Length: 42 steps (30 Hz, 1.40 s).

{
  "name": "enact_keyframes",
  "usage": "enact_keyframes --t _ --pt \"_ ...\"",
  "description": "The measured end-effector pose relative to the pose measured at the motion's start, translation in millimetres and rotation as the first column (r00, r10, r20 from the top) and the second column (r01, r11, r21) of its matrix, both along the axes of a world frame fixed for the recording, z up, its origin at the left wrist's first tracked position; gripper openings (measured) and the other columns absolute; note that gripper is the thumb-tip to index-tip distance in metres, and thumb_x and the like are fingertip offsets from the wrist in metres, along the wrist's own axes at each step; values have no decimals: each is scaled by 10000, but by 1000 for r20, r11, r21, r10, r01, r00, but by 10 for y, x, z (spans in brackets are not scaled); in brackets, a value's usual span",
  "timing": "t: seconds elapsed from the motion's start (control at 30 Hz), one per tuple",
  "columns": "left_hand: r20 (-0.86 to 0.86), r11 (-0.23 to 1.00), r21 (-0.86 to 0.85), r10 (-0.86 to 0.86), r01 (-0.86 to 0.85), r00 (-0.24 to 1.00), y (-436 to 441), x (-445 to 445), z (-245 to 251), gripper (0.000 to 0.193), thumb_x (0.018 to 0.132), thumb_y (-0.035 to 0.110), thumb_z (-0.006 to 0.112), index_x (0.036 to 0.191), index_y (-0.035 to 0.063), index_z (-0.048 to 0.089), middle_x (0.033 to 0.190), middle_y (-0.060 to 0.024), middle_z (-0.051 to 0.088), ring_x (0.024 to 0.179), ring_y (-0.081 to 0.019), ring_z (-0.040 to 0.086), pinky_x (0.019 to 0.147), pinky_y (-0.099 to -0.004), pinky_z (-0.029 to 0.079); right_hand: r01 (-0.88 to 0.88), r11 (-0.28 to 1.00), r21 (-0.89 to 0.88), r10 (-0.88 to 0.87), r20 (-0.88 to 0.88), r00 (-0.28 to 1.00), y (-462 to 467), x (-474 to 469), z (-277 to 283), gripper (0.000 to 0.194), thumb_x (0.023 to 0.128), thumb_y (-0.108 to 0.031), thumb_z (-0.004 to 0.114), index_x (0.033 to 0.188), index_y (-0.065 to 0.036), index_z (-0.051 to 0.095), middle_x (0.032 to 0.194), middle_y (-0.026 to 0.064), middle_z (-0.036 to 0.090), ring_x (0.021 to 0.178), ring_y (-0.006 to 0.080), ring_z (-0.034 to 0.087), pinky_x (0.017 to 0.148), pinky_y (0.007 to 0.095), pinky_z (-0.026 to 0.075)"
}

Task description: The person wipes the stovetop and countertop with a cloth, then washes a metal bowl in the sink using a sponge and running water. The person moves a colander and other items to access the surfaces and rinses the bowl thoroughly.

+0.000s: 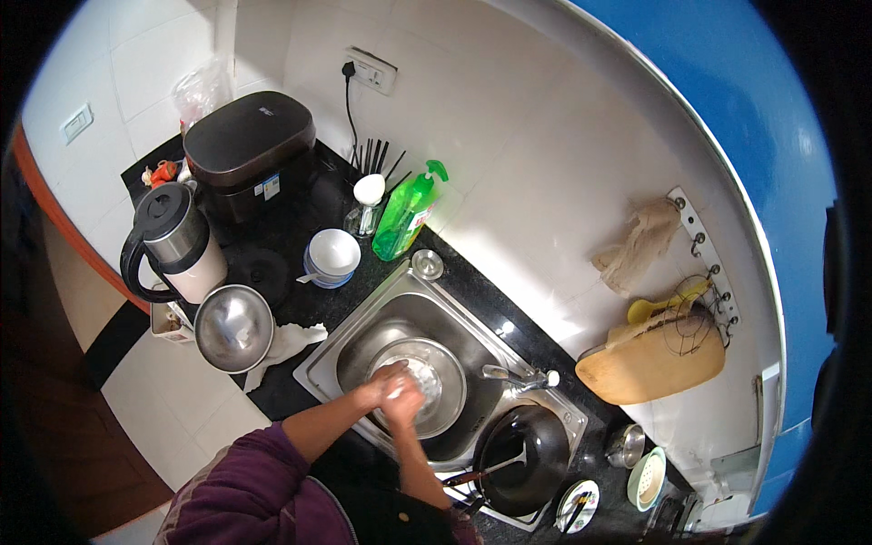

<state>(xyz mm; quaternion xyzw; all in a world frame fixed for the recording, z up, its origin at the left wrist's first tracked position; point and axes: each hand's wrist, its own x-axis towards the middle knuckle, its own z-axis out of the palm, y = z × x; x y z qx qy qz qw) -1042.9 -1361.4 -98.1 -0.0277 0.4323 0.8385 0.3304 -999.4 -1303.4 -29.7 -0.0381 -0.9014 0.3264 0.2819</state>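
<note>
My left hand and my right hand are pressed together over a round stainless steel basin. A small white patch shows at the hands; I cannot tell whether it is something held or a coating on the skin. Whitish, wet-looking matter covers part of the basin's bottom. The basin stands inside a stainless steel sink, whose faucet is to the right of the hands. Most of the fingers are hidden where the hands overlap.
A black wok with a spatula sits at the sink's right end. Left of the sink are a steel bowl, a white cloth, stacked bowls and a jug. A green pump bottle stands behind.
</note>
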Motion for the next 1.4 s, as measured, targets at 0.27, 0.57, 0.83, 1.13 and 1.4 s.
enact_keyframes --t 0.27,0.57,0.83,1.13,1.4 --pt "210 974 201 63 -107 976 23 -52 -99 207 829 306 509 801 103 537 688 -19 519 590 -134 516 524 -278 456 54 975 216 1 -246 969 78 -37 -38 229 715 -234 568 595 -44 523 528 168 528 491 324 543 475 404 435" --pt "386 976 212 -43 -43 921 133 -154 23 223 843 261 487 880 51 553 798 -70 575 688 -182 567 602 -308 482 46 927 373 89 -339 937 29 -32 12 186 753 -177 521 718 0 568 657 195 565 605 369 556 557 399 456" --pt "160 972 190 -169 138 972 -59 -186 308 172 821 168 532 948 55 511 837 -34 553 695 -120 540 576 -268 463 153 754 -639 37 274 961 585 -208 -106 219 813 -227 503 786 -17 559 701 113 572 545 216 525 498 350 410" --pt "-36 955 -253 152 -156 988 -125 -297 619 283 806 326 548 734 52 543 621 7 493 528 -79 468 458 -243 395 192 574 -796 200 363 910 429 -95 329 320 808 -292 546 702 6 586 617 62 568 520 123 505 495 262 416" --pt "68 992 103 70 -76 995 82 -19 203 208 773 241 597 895 77 560 765 19 518 602 -74 489 550 -245 434 268 940 -212 -246 128 961 38 -240 267 224 747 -217 591 637 -24 563 574 169 549 482 332 519 478 383 415"
